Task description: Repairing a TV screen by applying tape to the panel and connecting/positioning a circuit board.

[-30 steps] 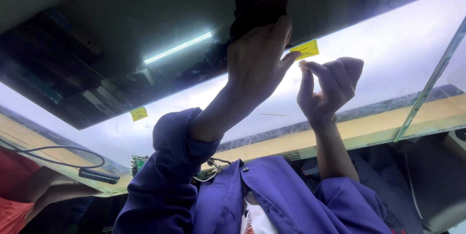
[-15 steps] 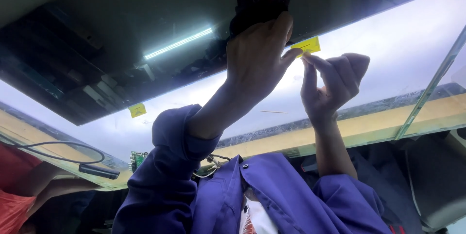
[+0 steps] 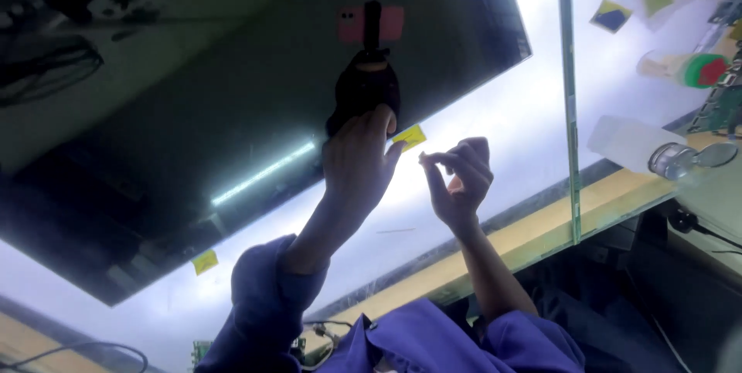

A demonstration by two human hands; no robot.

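Note:
A large dark glossy panel [image 3: 232, 110] lies on a white table [image 3: 525, 95]. My left hand [image 3: 355, 172] rests flat on the panel's near edge, just left of a small yellow tape tab [image 3: 410, 137] stuck at that edge. My right hand [image 3: 457, 180] hovers a little to the right of the tab, thumb and forefinger pinched together; I see nothing between them. Both arms wear blue sleeves [image 3: 263, 303]. The panel reflects a dark head shape with a pink phone [image 3: 371, 25].
A second yellow tab [image 3: 205, 261] sits further left on the panel's edge. A long thin green strip [image 3: 570, 110] lies to the right, with a tape roll [image 3: 699, 70], a clear jar [image 3: 672, 160], a white sheet [image 3: 626, 141] and a circuit board [image 3: 723, 106] beyond it. Cables [image 3: 46, 71] lie at far left.
My right hand has come off the yellow tab and drawn back slightly with its fingers pinched. The view has shifted, showing more of the table to the right. The left hand has stayed put.

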